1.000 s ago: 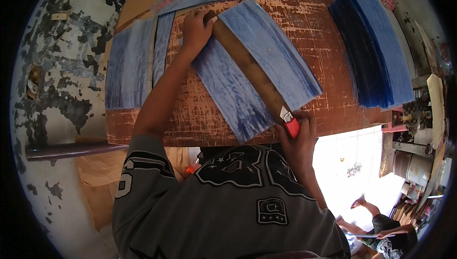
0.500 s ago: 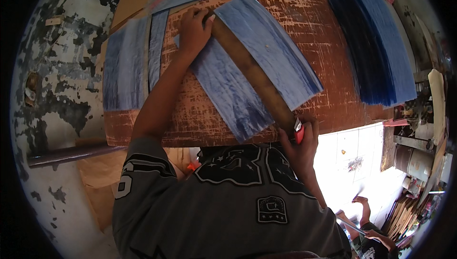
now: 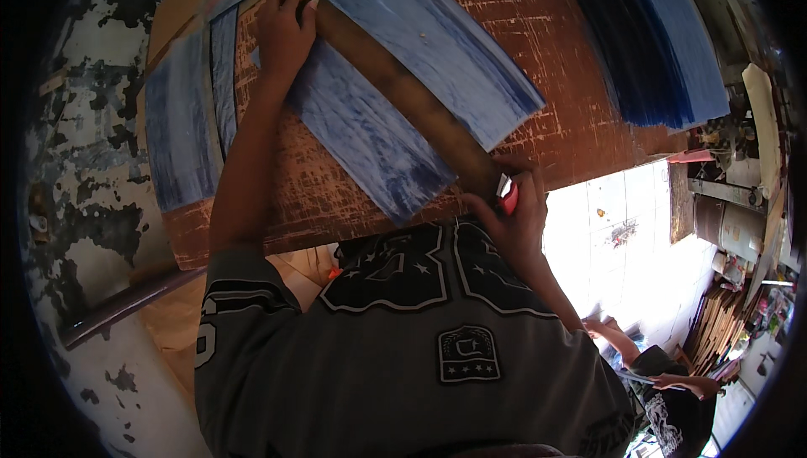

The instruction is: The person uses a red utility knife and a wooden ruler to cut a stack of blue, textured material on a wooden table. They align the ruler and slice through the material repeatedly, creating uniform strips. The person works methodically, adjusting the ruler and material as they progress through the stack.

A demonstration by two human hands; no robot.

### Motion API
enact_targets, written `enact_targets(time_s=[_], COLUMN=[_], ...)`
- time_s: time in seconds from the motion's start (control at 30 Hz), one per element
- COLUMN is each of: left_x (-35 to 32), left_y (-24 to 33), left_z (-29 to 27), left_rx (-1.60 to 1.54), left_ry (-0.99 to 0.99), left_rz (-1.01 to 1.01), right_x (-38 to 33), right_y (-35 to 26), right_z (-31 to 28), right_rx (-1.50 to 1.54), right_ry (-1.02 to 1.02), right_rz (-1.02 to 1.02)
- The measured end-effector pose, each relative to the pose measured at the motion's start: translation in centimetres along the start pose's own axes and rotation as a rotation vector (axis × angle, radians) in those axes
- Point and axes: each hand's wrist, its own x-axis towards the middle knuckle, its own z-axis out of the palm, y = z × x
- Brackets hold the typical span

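Note:
A long, flat brown strip (image 3: 403,88) lies slantwise across a blue streaked sheet (image 3: 370,142), which shows on both sides of it. At the strip's far end my left hand (image 3: 284,33) is closed, fingers bent over the end and thumb along its edge. My right hand (image 3: 517,214) is at the near end, by the table's front edge. It grips a small red cutter (image 3: 508,197) with a shiny metal tip, its fingers touching or very near the strip. Whether the blade meets the sheet cannot be made out.
The worn red-brown table (image 3: 572,105) is covered in scratches. More blue sheets (image 3: 176,121) lie at the left, and a thick fanned stack of blue sheets (image 3: 664,46) at the far right. Beyond the lower right edge, another person (image 3: 672,395) sits near piled boards (image 3: 719,328).
The whole view has shifted, so table and sheets sit higher and further left. Both hands keep their places at the strip's ends. The other person at lower right has changed posture.

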Motion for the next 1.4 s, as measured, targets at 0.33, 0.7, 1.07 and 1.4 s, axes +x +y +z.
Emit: enact_targets(time_s=[0.33, 0.7, 1.07, 1.4], left_x=[0.1, 0.1, 0.1, -0.1], left_y=[0.1, 0.5, 0.6, 2.4], left_z=[-0.1, -0.5, -0.4, -1.5], left_rx=[0.023, 0.019, -0.026, -0.090], left_ry=[-0.024, -0.033, -0.055, -0.003], left_rz=[0.020, 0.008, -0.037, -0.109], right_x=[-0.8, -0.5, -1.4, -0.6], right_y=[1.1, 1.0, 1.6, 0.6], right_z=[0.5, 0.6, 0.8, 0.7], right_rx=[-0.020, -0.073, -0.085, -0.051], right_ry=[0.007, 0.049, -0.003, 0.063], right_rz=[-0.056, -0.086, 0.060, -0.070])
